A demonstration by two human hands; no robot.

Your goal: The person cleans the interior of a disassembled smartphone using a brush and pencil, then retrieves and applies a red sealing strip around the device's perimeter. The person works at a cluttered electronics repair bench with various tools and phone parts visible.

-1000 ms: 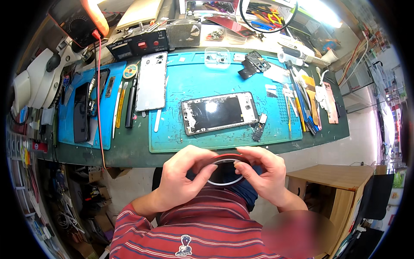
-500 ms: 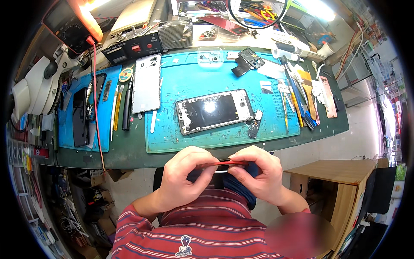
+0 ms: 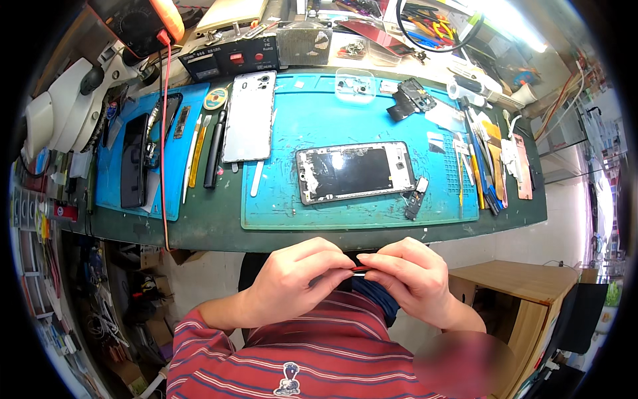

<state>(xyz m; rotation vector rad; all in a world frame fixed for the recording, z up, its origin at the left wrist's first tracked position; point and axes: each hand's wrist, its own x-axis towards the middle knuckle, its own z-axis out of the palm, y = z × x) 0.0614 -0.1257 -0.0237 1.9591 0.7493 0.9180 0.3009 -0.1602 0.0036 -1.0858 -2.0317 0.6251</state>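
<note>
Just off the near edge of the bench, a thin flat piece with a red upper edge and a whitish lower edge [image 3: 359, 269] is held edge-on between my hands. My left hand [image 3: 292, 280] pinches its left end between thumb and fingers. The other end is gripped the same way by my right hand [image 3: 417, 280]. Fingers cover most of the piece, so its kind cannot be told. Beyond my hands, an opened phone frame with a dark inner panel [image 3: 359, 171] lies on the blue work mat [image 3: 286, 216]. A small dark phone part [image 3: 415, 203] lies at its right corner.
A silver phone back [image 3: 249, 120] lies at the mat's left edge, with pens and tools beside it. A clear parts box [image 3: 355, 86] and a dark phone module [image 3: 412, 98] lie farther back. A red cable [image 3: 165, 146] crosses the left side. At right stands a wooden cabinet [image 3: 512, 276].
My hands have come closer together, and their fingers now hide more of the thin piece. The view has shifted, so the bench appears farther right.
</note>
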